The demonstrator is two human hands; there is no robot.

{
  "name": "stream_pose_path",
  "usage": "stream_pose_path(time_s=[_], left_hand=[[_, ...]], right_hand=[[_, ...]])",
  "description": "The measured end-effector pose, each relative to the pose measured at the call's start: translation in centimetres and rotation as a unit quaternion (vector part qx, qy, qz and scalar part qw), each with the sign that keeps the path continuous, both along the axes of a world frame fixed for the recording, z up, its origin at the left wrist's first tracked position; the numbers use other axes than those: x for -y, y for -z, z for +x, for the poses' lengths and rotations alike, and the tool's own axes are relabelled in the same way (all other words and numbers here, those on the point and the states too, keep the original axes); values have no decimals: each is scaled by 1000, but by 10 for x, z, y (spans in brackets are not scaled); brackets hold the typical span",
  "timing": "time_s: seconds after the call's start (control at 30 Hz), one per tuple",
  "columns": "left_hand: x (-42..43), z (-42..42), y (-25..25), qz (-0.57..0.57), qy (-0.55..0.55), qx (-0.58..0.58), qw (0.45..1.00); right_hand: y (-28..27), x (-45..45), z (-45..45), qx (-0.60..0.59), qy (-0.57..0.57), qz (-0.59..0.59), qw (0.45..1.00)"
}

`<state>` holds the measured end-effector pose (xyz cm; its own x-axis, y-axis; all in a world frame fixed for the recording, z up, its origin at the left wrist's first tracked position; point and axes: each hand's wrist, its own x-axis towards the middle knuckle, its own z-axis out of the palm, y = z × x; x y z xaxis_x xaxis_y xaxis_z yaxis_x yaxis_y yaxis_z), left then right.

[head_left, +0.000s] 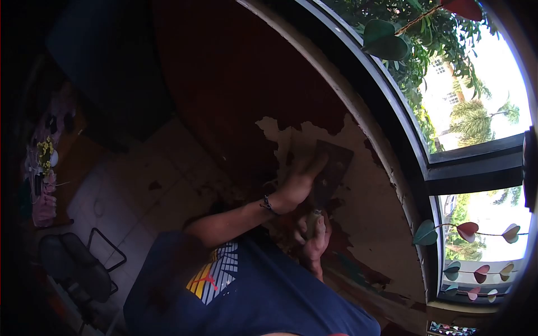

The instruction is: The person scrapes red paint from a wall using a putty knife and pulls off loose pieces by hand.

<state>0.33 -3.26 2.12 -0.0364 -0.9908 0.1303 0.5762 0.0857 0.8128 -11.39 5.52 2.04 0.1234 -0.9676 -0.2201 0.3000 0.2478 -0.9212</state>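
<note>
My right hand (316, 238) is closed around the handle of a wide-bladed scraper (334, 171), with the thumb along the handle. The dark blade points up and lies close to a wall (370, 224) of bared pale surface. My left hand (302, 179), with a dark bracelet (267, 205) at the wrist, has its fingers stretched out and laid against the blade. Dark red paint (241, 73) covers the wall beyond, ending in a ragged edge above the blade. Shadow hides part of the fingers of both hands.
A framed window (428, 162) runs along the right, with strings of paper hearts (467, 232) before it. Behind on the left stand a dark chair (75, 263) on the tiled floor (126, 229) and a table with a pink cloth (45, 201). Dark flakes lie on the floor.
</note>
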Motion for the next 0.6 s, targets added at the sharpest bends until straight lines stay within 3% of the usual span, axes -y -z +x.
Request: stream_pose_path(time_s=[0.03, 0.13, 0.27, 0.33, 0.47, 0.6], left_hand=[[1, 1, -5, 62, 35, -49, 996], [6, 13, -23, 105, 63, -142, 982], [4, 18, -26, 122, 85, -109, 983], [5, -6, 0, 75, -27, -56, 995], [1, 7, -8, 125, 72, -117, 983], [3, -2, 5, 94, 25, -51, 994]], right_hand=[[-1, 1, -1, 19, -11, -13, 1000], [-11, 13, 11, 40, -19, -12, 999], [-21, 7, 24, 61, -39, -21, 997], [-4, 0, 9, 85, -40, -24, 995], [-11, -3, 21, 78, -39, -9, 996], [-3, -2, 8, 56, -17, -8, 998]])
